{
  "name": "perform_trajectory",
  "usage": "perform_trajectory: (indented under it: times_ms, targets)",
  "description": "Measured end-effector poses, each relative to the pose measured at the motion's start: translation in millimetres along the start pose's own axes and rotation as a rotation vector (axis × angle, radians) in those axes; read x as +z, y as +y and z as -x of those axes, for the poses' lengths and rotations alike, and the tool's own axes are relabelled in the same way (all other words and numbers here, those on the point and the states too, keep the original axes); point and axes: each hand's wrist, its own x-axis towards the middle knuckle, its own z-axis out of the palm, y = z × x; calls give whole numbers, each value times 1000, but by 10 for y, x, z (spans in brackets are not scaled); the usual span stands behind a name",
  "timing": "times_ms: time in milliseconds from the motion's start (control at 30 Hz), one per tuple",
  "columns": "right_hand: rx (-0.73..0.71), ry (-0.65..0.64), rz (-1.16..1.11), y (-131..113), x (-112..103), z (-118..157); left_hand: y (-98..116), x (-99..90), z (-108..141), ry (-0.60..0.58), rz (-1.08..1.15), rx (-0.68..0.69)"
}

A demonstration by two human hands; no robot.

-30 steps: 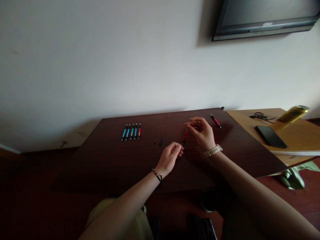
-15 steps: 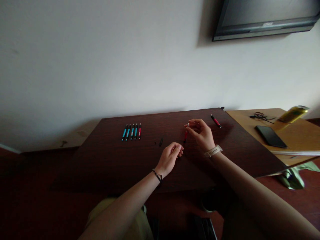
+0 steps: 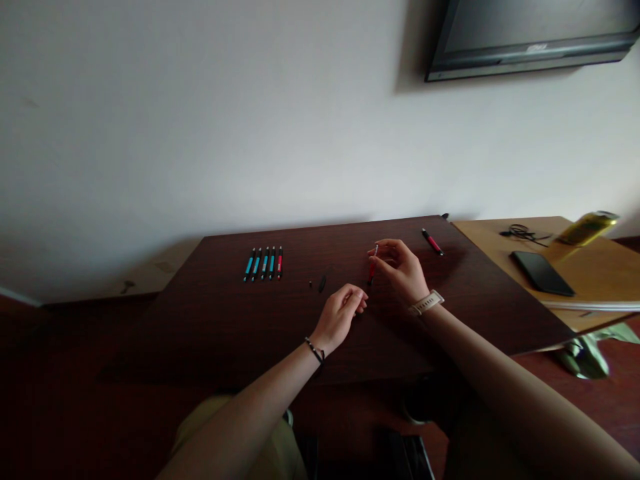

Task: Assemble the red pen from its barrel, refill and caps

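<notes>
My right hand (image 3: 404, 270) pinches a red pen (image 3: 371, 272) upright between thumb and fingers, its dark tip down near the table. A thin pale piece sticks up at the pen's top, between the fingertips. My left hand (image 3: 340, 310) is closed, its fingers curled, low over the table and left of the pen; whatever it holds, if anything, is hidden. Beyond the left hand lie a black pen part (image 3: 323, 284) and a tiny dark piece (image 3: 311, 285). A row of several blue pens (image 3: 257, 265) ends with one red pen (image 3: 280, 263) at its right.
Another red and black pen (image 3: 433, 242) lies at the back right of the dark table (image 3: 210, 313). On the wooden table alongside are a phone (image 3: 541, 273), a coiled cable (image 3: 523, 233) and a yellow can (image 3: 587, 229). A television (image 3: 535, 40) hangs on the wall.
The right hand's fingers have shifted slightly at the pen's top, and more of the pale piece shows. The left hand and the things lying on the table stay put.
</notes>
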Motion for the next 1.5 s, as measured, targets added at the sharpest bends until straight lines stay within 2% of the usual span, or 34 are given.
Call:
perform_trajectory:
  times_ms: [233,333,400,500,600,700,800,900,1100,1200,1267,1333,1400,1500]
  targets:
    - [11,24,3,5,-5,2,5,24,13,-1,-7,8]
    - [-2,54,3,-21,-12,9,33,-23,-8,-1,-75,38]
    - [-13,79,-8,-52,-17,11,79,-116,-34,32,-228,87]
    - [-29,133,-5,-93,-29,3,164,-323,-78,189,-694,140]
    - [-37,188,15,-109,-44,-11,200,-514,-110,304,-1076,61]
    - [-46,215,24,-119,-54,-16,164,-607,-126,287,-1254,-43]
    - [-48,222,29,-140,-52,-9,107,-619,-134,234,-1317,-116]
    - [-43,222,30,-160,-49,-1,68,-614,-144,205,-1330,-128]
    - [-46,216,45,-141,-59,2,13,-651,-187,221,-1359,-130]
    - [-55,231,83,-128,-68,-5,-9,-670,-210,254,-1303,-135]
    - [-72,256,119,-143,-69,-5,-11,-669,-227,290,-1169,-119]
    - [-106,287,150,-187,-62,8,-3,-651,-245,297,-896,-65]
    - [-147,298,169,-252,-45,41,13,-615,-261,254,-507,-26]
    - [-178,234,193,-360,-8,120,44,-535,-270,161,22,-42]
